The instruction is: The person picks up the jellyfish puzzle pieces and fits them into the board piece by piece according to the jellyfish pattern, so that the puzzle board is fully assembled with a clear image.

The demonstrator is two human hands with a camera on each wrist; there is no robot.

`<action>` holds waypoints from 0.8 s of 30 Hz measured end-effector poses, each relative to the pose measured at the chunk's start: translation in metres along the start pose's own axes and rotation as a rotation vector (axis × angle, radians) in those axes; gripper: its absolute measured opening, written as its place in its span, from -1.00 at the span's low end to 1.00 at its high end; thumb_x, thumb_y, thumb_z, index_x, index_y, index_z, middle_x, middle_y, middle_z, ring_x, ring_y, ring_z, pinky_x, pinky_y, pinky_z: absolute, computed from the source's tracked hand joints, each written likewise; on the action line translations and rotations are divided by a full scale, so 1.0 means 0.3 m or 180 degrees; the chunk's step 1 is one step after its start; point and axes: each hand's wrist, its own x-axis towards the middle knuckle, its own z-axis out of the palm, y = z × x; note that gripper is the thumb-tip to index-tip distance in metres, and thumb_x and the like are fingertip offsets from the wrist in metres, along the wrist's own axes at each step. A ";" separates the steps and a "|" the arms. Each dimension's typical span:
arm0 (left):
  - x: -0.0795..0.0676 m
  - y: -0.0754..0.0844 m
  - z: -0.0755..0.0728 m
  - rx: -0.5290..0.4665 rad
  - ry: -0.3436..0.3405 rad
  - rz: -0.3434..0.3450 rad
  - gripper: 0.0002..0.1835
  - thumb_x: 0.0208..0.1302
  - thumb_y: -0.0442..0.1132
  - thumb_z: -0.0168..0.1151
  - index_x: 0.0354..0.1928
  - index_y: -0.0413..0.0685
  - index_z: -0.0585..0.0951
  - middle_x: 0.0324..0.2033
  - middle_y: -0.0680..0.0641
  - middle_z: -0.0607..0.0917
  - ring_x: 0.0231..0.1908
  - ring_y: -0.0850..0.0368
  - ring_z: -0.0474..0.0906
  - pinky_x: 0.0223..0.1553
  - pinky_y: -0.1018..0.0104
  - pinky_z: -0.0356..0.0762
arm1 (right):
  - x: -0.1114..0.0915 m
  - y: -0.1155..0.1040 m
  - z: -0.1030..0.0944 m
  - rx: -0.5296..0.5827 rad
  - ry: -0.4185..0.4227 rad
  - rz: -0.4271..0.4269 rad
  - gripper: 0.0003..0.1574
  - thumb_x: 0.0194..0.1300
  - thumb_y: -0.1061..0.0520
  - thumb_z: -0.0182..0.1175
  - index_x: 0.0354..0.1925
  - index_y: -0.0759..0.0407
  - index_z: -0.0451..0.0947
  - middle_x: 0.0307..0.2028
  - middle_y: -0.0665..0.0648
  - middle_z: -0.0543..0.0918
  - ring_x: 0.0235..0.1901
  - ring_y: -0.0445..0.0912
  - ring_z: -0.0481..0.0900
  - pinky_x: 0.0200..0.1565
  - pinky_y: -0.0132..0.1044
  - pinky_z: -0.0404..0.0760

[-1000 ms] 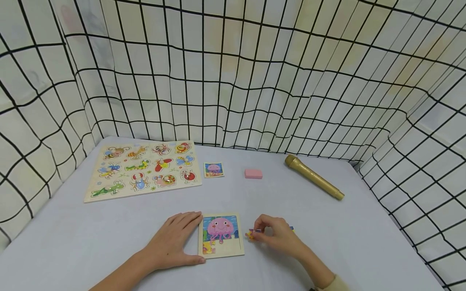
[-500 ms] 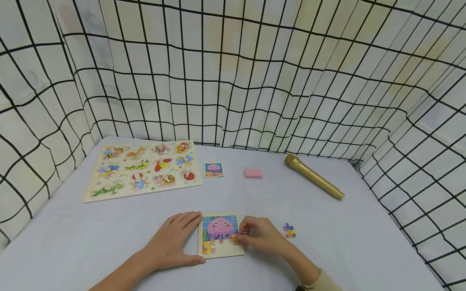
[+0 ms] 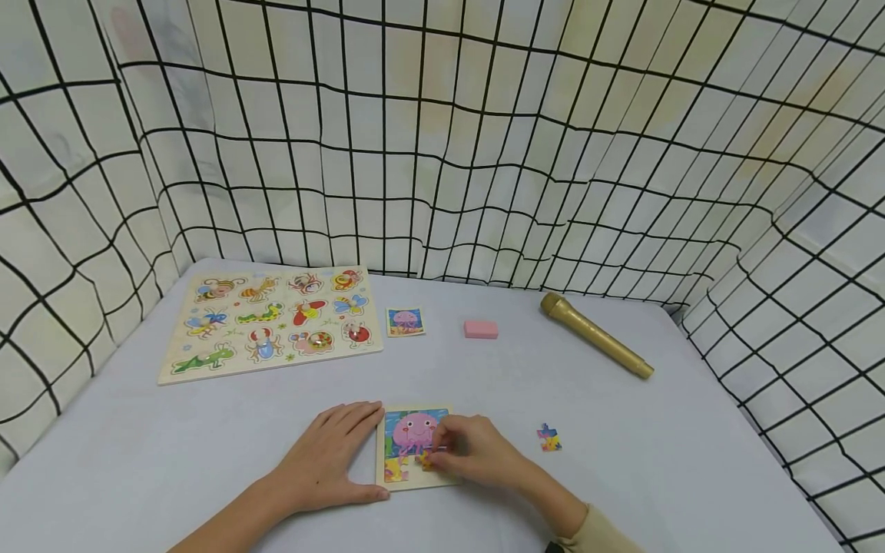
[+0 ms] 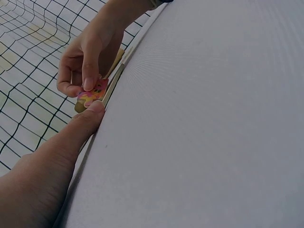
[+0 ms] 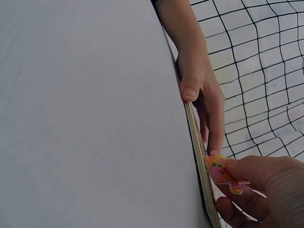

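Observation:
A small wooden jigsaw board point(image 3: 415, 479) with a pink jellyfish picture lies near the front of the table, part of its lower area bare wood. My left hand point(image 3: 330, 459) rests along its left side, fingers extended toward the upper corner and thumb at the lower corner. Over the lower right of the board, my right hand point(image 3: 484, 453) pinches a yellow and pink puzzle piece point(image 5: 219, 170) between thumb and fingers, partly covering the picture. In the right wrist view the piece is tilted beside the board's edge. Another puzzle piece point(image 3: 549, 438) lies loose to the right.
Behind the board are a small jellyfish picture card point(image 3: 406, 322) and a pink block point(image 3: 480, 329). A large insect puzzle board point(image 3: 276, 330) lies at the back left, a gold microphone point(image 3: 596, 336) at the back right. Black netting point(image 3: 429, 165) over white cloth surrounds the table.
My right hand has carried the puzzle piece leftward from beside the board to over its lower part, uncovering the loose piece. The left hand has stayed in place.

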 end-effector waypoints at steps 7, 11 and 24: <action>0.000 -0.001 0.001 -0.0004 0.0011 0.0004 0.13 -0.19 0.62 -0.08 0.29 -0.09 0.32 0.25 -0.01 0.33 0.22 0.09 0.21 0.20 0.07 0.12 | 0.022 -0.013 0.026 0.0020 -0.0073 0.0037 -0.82 0.09 0.20 0.31 -0.41 0.05 0.46 -0.49 -0.14 0.51 -0.43 -0.35 0.41 -0.34 -0.48 0.49; 0.000 0.000 -0.001 -0.0006 0.0007 0.0006 0.13 -0.19 0.62 -0.08 0.29 -0.09 0.32 0.25 -0.01 0.34 0.22 0.09 0.21 0.20 0.06 0.13 | 0.027 -0.043 0.030 0.0030 -0.0055 -0.0035 -0.83 0.07 0.28 0.31 -0.42 0.15 0.47 -0.51 -0.02 0.55 -0.45 -0.33 0.41 -0.37 -0.43 0.52; 0.000 -0.002 -0.002 -0.0003 0.0015 0.0018 0.13 -0.18 0.62 -0.07 0.28 -0.11 0.33 0.25 -0.02 0.34 0.22 0.08 0.21 0.20 0.07 0.12 | 0.037 -0.050 0.042 -0.0180 -0.0004 -0.0113 -0.82 0.07 0.26 0.31 -0.44 0.08 0.47 -0.48 -0.09 0.53 -0.43 -0.32 0.41 -0.34 -0.50 0.47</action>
